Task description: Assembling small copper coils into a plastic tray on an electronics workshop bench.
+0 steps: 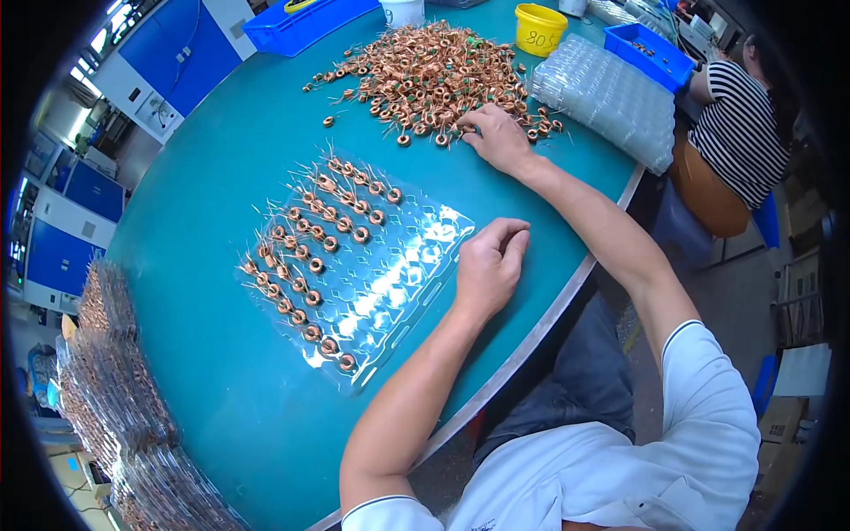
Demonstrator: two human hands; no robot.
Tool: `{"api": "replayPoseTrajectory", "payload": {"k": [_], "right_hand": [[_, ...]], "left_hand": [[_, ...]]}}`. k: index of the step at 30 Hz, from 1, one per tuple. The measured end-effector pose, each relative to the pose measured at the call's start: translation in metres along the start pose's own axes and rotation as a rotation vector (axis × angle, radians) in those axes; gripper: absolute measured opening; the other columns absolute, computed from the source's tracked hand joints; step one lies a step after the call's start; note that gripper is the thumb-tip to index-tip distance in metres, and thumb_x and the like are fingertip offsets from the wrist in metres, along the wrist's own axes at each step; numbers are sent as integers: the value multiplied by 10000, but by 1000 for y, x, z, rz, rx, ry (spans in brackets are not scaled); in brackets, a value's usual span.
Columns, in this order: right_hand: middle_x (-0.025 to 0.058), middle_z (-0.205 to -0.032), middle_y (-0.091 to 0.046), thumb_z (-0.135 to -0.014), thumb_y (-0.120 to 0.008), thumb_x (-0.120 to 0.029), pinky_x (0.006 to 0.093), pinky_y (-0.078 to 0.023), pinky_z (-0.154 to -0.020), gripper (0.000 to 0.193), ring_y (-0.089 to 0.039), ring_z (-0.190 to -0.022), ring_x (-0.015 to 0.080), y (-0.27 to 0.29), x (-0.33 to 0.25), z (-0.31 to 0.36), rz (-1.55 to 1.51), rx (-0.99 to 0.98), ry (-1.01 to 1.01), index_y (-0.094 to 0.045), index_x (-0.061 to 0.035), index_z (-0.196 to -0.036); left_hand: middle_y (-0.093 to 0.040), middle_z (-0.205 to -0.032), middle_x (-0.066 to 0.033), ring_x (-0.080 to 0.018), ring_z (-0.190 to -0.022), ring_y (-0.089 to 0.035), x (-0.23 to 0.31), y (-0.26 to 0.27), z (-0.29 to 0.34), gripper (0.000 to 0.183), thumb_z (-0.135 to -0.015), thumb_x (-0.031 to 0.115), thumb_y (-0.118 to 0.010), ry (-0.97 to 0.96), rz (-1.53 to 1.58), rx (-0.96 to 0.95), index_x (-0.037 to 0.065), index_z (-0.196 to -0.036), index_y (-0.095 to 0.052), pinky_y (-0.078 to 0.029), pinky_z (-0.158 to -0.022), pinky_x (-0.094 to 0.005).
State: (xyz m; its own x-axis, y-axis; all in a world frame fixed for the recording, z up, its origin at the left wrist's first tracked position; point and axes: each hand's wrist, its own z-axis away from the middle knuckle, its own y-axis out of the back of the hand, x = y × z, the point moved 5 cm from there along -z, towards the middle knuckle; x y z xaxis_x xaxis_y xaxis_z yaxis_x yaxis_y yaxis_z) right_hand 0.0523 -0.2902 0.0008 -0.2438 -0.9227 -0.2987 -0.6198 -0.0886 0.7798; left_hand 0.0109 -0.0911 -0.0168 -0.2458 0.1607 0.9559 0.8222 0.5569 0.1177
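My right hand (pixel 500 140) reaches to the near edge of a heap of copper-wound ring coils (pixel 434 75). Its thumb and fingers close around a coil there, mostly hidden by the fingertips. My left hand (pixel 490 270) is curled closed beside the right edge of a clear plastic blister tray (pixel 390 305); whatever it may hold is hidden. The tray lies flat on the green table (pixel 221 398). Slanting rows of coils (pixel 316 265) sit in its left and far pockets, wire leads sticking up and to the left. The pockets toward my left hand hold no coils.
Stacked clear trays (pixel 606 97) stand right of the heap, near a blue bin (pixel 651 55). A yellow bucket (pixel 540 31) and a blue crate (pixel 305 28) are at the back. Tall piles of filled trays (pixel 133 398) rise at the left. A person in stripes (pixel 739 133) sits at right.
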Motion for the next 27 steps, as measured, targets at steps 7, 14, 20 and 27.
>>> {"api": "replayPoseTrajectory", "payload": {"k": [7,14,20,27], "right_hand": [[136,-941,-599,-857,-638,-115,426,-524,-757,112,-624,-896,316,1,19,8,109,26,-60,-675,-86,-958],[145,-945,-566,-845,-587,-49,408,-513,-760,81,-605,-853,314,53,18,37,55,83,19,-616,-58,-920],[118,-927,-558,-840,-634,-41,348,-510,-730,148,-613,-815,254,93,3,50,-1,141,170,-664,-48,-985],[62,-896,-627,-852,-683,-49,247,-523,-615,165,-638,-759,117,114,-38,98,-501,-185,-125,-664,7,-1006]], "left_hand": [[-693,-814,-61,-98,-743,-633,0,-2,0,150,-929,105,-623,57,68,-17,-9,-1017,-664,-502,-664,-244],[-685,-815,-52,-90,-728,-610,-2,3,1,162,-933,113,-624,72,103,-11,-14,-1026,-662,-493,-657,-236],[-684,-805,-59,-96,-707,-620,-6,10,4,154,-919,91,-632,75,101,34,-5,-1037,-657,-500,-644,-253],[-600,-1093,-89,-129,-780,-606,2,15,4,313,-885,124,-697,-12,117,169,28,-1170,-611,-508,-641,-246]]}}
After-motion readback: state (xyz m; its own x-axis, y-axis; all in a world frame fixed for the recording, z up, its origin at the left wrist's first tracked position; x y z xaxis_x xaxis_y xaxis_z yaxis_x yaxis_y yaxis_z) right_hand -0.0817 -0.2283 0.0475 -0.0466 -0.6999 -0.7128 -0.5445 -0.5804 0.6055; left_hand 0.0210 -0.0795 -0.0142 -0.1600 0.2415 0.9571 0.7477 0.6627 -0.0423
